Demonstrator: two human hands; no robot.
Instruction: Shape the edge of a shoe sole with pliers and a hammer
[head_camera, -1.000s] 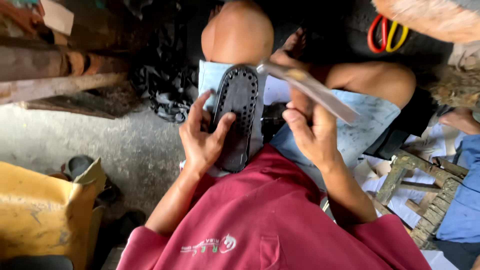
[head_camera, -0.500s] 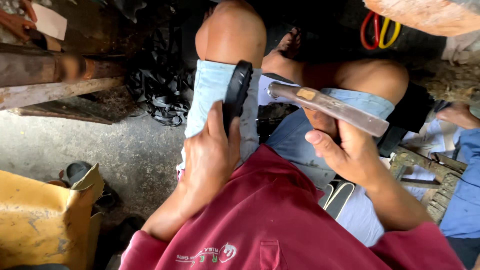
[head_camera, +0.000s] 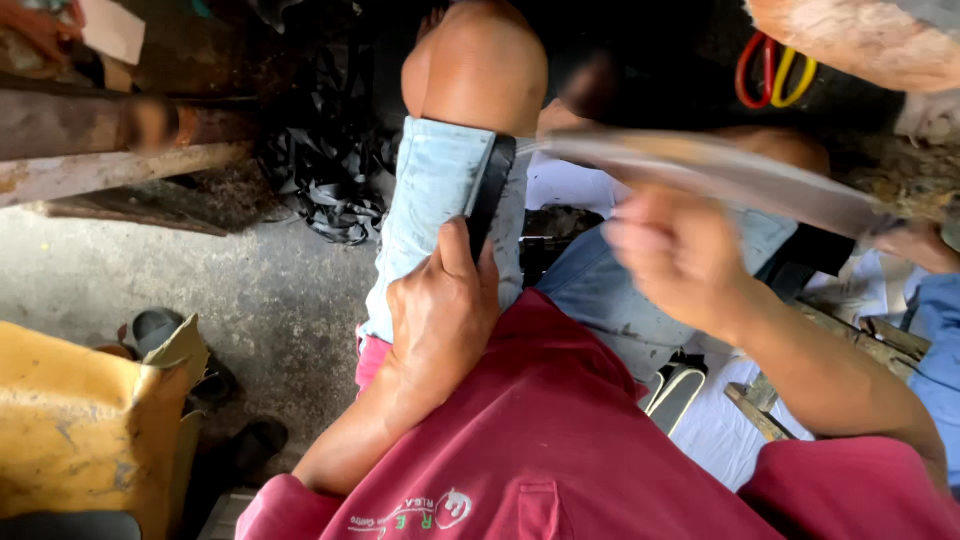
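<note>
My left hand (head_camera: 445, 320) grips a black rubber shoe sole (head_camera: 491, 195) standing on its edge against my left thigh, which is covered in light blue denim (head_camera: 435, 200). My right hand (head_camera: 680, 255), blurred by motion, holds a long flat knife (head_camera: 730, 170) whose blade reaches left to the top of the sole. The handle end sticks out to the right.
A heap of black rubber scraps (head_camera: 335, 190) lies on the concrete floor. A yellow sack (head_camera: 85, 425) sits at the lower left, wooden beams (head_camera: 120, 150) at the upper left. Red and yellow scissor handles (head_camera: 770, 65) lie at the upper right. A wooden frame (head_camera: 800, 400) stands at the right.
The sole went from lying flat with its face up to standing on edge against my thigh. My right hand brought the knife up and leftward to the sole's top.
</note>
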